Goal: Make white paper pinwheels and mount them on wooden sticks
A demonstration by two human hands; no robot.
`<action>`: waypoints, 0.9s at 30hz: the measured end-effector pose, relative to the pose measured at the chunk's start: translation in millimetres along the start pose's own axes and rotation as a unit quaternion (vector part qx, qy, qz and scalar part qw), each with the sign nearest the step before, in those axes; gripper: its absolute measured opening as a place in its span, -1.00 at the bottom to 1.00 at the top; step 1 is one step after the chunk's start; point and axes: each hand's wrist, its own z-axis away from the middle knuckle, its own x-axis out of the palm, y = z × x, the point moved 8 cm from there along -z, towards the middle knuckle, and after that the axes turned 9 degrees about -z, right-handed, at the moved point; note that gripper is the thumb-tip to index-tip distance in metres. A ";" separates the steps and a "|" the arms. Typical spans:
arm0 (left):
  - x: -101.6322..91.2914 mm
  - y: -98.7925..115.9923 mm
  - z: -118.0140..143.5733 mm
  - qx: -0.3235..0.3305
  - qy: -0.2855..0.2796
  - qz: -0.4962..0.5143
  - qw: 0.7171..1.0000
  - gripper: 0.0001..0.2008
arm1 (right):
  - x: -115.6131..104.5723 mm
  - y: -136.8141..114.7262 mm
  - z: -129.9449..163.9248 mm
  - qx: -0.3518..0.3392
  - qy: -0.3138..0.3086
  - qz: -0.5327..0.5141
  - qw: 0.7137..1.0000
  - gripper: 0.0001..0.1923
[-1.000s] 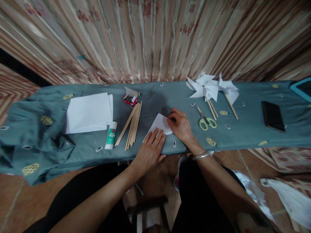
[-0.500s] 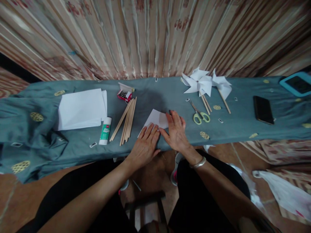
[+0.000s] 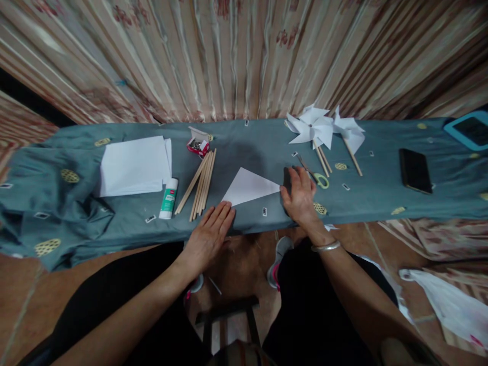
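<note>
Hands spread apart since 0.5 s ago: left hand (image 3: 209,235) flat at 7 o'clock, right hand (image 3: 301,195) open at 3 o'clock of folded paper triangle (image 3: 247,186). Paper light, thin, creases easily; prob. grip by corners.

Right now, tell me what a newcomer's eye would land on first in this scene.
The white paper folded into a triangle lies mid-table on the grey-blue patterned cloth, with the left hand flat at its near left corner and the right hand at its right tip. Behind to the right, two white paper pinwheels on wooden sticks lie by the striped curtain; a bundle of thin wooden sticks lies left of the triangle.
</note>
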 end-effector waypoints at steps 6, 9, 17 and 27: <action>0.4 2.9 -0.8 -0.016 -0.015 0.005 1.000 -0.39 | 14.3 -51.3 3.4 -0.046 -0.020 -0.013 0.999 -0.42; 0.0 3.2 -2.9 -0.021 -0.022 0.014 0.999 -0.37 | 32.3 -91.5 12.7 -0.082 -0.059 -0.044 0.994 -0.38; -2.1 -0.4 9.4 -0.015 -0.032 -0.004 0.999 -0.39 | 23.4 -57.9 10.6 -0.038 -0.060 -0.033 0.997 -0.43; -12.7 -5.5 34.7 -0.042 0.014 -0.006 0.999 -0.38 | -7.6 -3.6 -4.0 -0.003 0.010 -0.015 1.000 -0.53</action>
